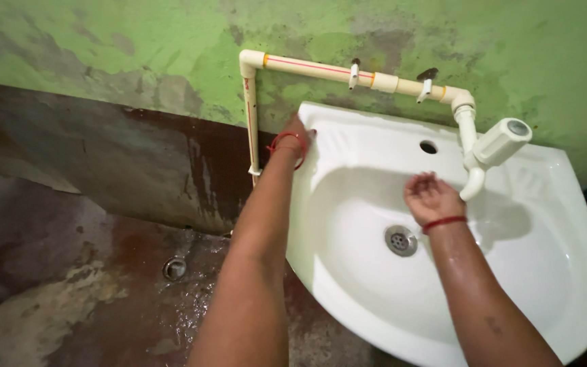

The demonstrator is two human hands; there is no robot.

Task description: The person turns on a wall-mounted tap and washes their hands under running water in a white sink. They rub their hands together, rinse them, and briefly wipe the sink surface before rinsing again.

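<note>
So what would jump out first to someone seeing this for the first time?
The white washbasin fills the right half, against a stained green wall. The right hand is cupped inside the bowl near the white tap, above the metal drain. The left hand touches the basin's back left corner.

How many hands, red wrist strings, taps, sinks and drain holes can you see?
Hands: 2, the left hand and the right hand
Red wrist strings: 2
Taps: 1
Sinks: 1
Drain holes: 2, sink drain and floor drain
Total: 8
</note>
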